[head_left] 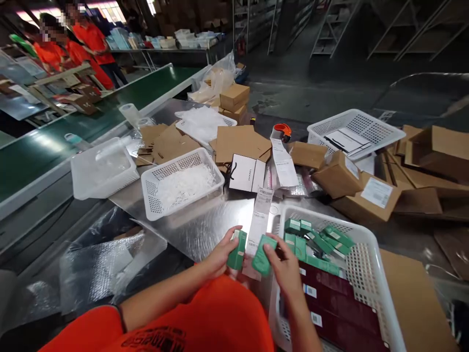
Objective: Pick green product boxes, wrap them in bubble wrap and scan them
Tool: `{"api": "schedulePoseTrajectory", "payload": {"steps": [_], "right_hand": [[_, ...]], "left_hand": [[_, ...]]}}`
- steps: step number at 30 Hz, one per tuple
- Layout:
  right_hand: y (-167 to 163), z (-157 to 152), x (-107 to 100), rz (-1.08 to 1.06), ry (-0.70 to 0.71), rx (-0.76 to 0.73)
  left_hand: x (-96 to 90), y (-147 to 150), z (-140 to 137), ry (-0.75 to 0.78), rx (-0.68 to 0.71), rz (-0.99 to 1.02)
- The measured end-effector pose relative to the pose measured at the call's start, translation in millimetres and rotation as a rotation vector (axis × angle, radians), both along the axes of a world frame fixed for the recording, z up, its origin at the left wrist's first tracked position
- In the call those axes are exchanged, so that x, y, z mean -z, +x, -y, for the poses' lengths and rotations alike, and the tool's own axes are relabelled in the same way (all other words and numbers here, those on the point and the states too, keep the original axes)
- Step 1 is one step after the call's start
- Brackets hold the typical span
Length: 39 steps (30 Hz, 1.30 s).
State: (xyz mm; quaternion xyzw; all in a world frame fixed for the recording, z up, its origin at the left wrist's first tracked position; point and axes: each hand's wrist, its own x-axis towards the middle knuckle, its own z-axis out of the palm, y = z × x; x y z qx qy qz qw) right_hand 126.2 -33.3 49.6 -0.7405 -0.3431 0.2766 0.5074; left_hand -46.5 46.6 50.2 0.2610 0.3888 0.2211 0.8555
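Holding: left hand pinches a green box, right hand a second box.
Boxes: above the surface, beside the basket.
Drop risk: loose fingertips could let either slip.

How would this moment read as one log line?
Left hand: holds green box; right hand: holds green package; nearby: white basket with boxes

a metal table carries white baskets, flat cardboard, brown boxes and a printed slip.
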Motion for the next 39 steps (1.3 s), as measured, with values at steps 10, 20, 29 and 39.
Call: {"api": "schedulePoseTrajectory", "payload": {"steps": [10,20,29,39], "right_hand": [[-67.6,-11.3,7.6,-0.035,-0.094,-0.098],[-88.6,-12.1,26.1,-0.01,-0.115,-0.125],[133.4,22.1,36.6,0.599,-0.529,0.277],[213.2,17.2,67.5,0.8,-0.854,-0.046]], "left_hand": [[1.3,-20.9,7.4,0.125,0.016,-0.048],[8.6,-43.5,6.0,-0.013,0.022,-0.047],[27.0,-85.2,-15.1,0.076,-0.096,-0.309],[31.5,-84.7,-10.3,0.021,-0.196,-0.425]]}}
